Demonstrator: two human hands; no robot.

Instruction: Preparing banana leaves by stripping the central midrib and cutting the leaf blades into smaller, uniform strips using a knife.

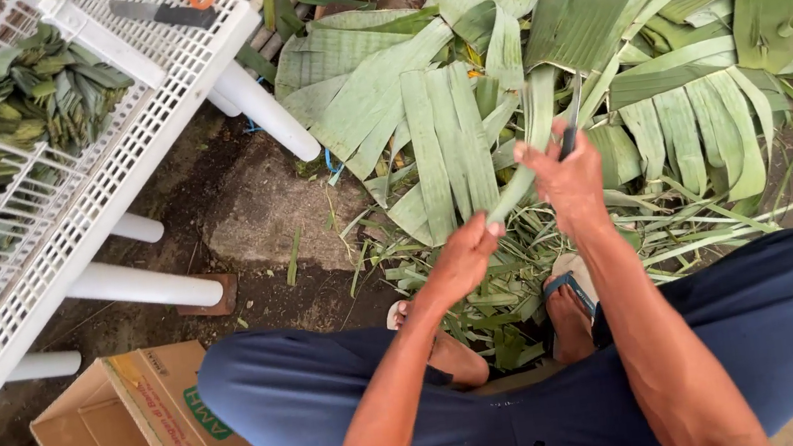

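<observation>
With left hand [462, 257] pinching leaf strip [523, 165] and right hand [568, 180] fisted on knife [569, 117] mid-frame: slip risk, blade close to left fingers; could cut.

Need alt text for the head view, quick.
Seated person's left hand holds a long green leaf strip while the right hand grips a knife against it, above a leaf pile. White rack and cardboard box sit left.
</observation>
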